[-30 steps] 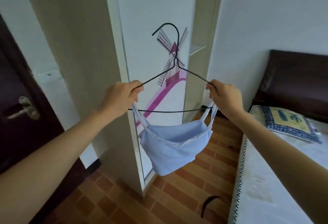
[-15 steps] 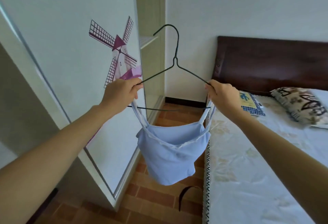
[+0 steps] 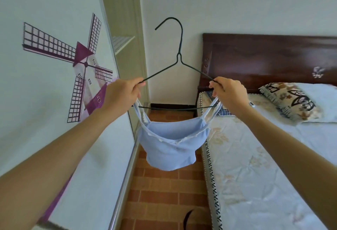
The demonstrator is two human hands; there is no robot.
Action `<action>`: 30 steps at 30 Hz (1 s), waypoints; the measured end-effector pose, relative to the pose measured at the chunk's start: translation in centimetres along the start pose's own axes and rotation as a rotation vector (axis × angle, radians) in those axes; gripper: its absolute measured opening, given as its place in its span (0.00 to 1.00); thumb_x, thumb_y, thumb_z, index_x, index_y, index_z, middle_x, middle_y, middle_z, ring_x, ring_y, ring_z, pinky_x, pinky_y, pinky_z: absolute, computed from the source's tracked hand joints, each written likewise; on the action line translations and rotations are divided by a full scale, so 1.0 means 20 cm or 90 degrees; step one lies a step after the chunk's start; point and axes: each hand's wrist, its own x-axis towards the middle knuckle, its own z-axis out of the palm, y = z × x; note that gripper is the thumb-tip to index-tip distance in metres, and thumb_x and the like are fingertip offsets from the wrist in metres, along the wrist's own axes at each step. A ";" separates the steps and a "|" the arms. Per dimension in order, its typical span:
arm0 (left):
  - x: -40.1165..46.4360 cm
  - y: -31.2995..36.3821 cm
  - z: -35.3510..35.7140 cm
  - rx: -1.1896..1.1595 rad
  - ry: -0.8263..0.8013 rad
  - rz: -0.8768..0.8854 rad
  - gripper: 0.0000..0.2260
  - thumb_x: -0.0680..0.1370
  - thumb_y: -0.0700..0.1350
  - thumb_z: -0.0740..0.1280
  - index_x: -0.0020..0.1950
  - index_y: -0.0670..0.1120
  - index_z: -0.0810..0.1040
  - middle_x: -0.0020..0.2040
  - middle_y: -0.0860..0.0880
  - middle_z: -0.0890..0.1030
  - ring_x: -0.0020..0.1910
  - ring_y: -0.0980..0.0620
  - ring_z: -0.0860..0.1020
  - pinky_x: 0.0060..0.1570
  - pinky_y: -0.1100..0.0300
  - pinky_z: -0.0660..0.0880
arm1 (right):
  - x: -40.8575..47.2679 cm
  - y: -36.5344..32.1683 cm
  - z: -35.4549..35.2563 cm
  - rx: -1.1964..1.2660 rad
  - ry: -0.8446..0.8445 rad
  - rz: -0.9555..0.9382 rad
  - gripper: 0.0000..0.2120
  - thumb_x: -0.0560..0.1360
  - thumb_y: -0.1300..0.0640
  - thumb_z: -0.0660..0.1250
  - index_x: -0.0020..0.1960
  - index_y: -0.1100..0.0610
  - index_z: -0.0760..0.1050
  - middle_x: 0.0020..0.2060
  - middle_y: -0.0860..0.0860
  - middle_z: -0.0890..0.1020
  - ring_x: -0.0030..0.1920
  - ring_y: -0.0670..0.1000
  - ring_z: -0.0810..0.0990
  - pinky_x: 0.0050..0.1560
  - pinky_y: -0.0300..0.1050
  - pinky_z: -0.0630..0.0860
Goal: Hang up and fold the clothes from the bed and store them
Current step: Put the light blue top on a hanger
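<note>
A thin dark wire hanger [image 3: 179,60] is held upright in front of me, hook at the top. My left hand [image 3: 121,94] pinches its left shoulder and my right hand [image 3: 228,93] pinches its right shoulder. A light blue strappy top [image 3: 171,149] hangs from the hanger by its thin straps, sagging below the bottom wire over the floor. The bed [image 3: 273,166] with a pale floral cover lies to the right, apart from the top.
A wardrobe sliding door [image 3: 54,102] with a purple windmill sticker fills the left. Behind it an open wardrobe section shows a shelf [image 3: 122,43]. A dark wooden headboard [image 3: 269,60] and a patterned pillow [image 3: 290,100] are at the right. A narrow brick-tile floor strip [image 3: 164,193] runs between wardrobe and bed.
My view has swung to the right, from the door and wardrobe side toward the bed and headboard. Both hands keep the same grip on the hanger with the top hanging.
</note>
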 end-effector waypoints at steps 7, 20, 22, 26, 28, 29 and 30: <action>0.23 -0.22 0.21 -0.022 -0.046 0.018 0.08 0.81 0.43 0.65 0.53 0.44 0.83 0.32 0.51 0.82 0.29 0.50 0.76 0.29 0.67 0.62 | 0.21 0.03 0.18 -0.012 -0.030 0.043 0.14 0.83 0.50 0.59 0.49 0.54 0.80 0.39 0.49 0.84 0.38 0.53 0.80 0.42 0.50 0.78; 0.83 -0.52 0.67 -0.033 -0.111 -0.052 0.08 0.82 0.46 0.63 0.50 0.47 0.82 0.33 0.54 0.81 0.30 0.53 0.76 0.33 0.65 0.66 | 0.99 0.23 0.50 0.017 -0.032 0.037 0.13 0.83 0.51 0.59 0.49 0.55 0.80 0.38 0.47 0.84 0.41 0.53 0.81 0.46 0.49 0.76; 0.98 -0.56 0.74 -0.033 -0.104 -0.044 0.08 0.82 0.45 0.63 0.50 0.47 0.82 0.32 0.55 0.79 0.28 0.58 0.74 0.32 0.64 0.67 | 1.14 0.27 0.53 0.028 -0.017 0.035 0.13 0.82 0.52 0.60 0.47 0.55 0.80 0.37 0.47 0.84 0.40 0.54 0.81 0.47 0.51 0.78; 1.17 -0.61 0.85 -0.036 -0.093 -0.049 0.08 0.82 0.44 0.64 0.49 0.45 0.82 0.31 0.55 0.80 0.27 0.64 0.72 0.30 0.63 0.67 | 1.41 0.33 0.56 0.032 -0.019 0.008 0.13 0.82 0.51 0.61 0.45 0.55 0.80 0.36 0.47 0.84 0.38 0.54 0.81 0.44 0.51 0.78; 1.26 -0.64 0.90 -0.038 -0.088 -0.058 0.08 0.82 0.44 0.63 0.49 0.45 0.82 0.32 0.54 0.81 0.28 0.63 0.73 0.30 0.63 0.67 | 1.53 0.35 0.57 0.026 -0.019 -0.009 0.14 0.82 0.51 0.60 0.44 0.55 0.79 0.36 0.47 0.83 0.39 0.54 0.81 0.44 0.50 0.77; 1.30 -0.66 0.93 -0.040 -0.087 -0.065 0.09 0.82 0.45 0.63 0.49 0.45 0.82 0.32 0.54 0.81 0.28 0.62 0.73 0.30 0.62 0.67 | 1.59 0.36 0.58 0.024 -0.018 -0.016 0.14 0.82 0.51 0.60 0.45 0.56 0.80 0.36 0.47 0.83 0.39 0.54 0.81 0.44 0.50 0.77; 1.34 -0.68 0.95 -0.039 -0.090 -0.071 0.09 0.82 0.45 0.63 0.48 0.46 0.82 0.31 0.55 0.80 0.28 0.62 0.73 0.30 0.62 0.67 | 1.64 0.36 0.59 0.025 -0.019 -0.018 0.14 0.82 0.51 0.60 0.46 0.55 0.80 0.36 0.47 0.84 0.39 0.53 0.81 0.44 0.50 0.77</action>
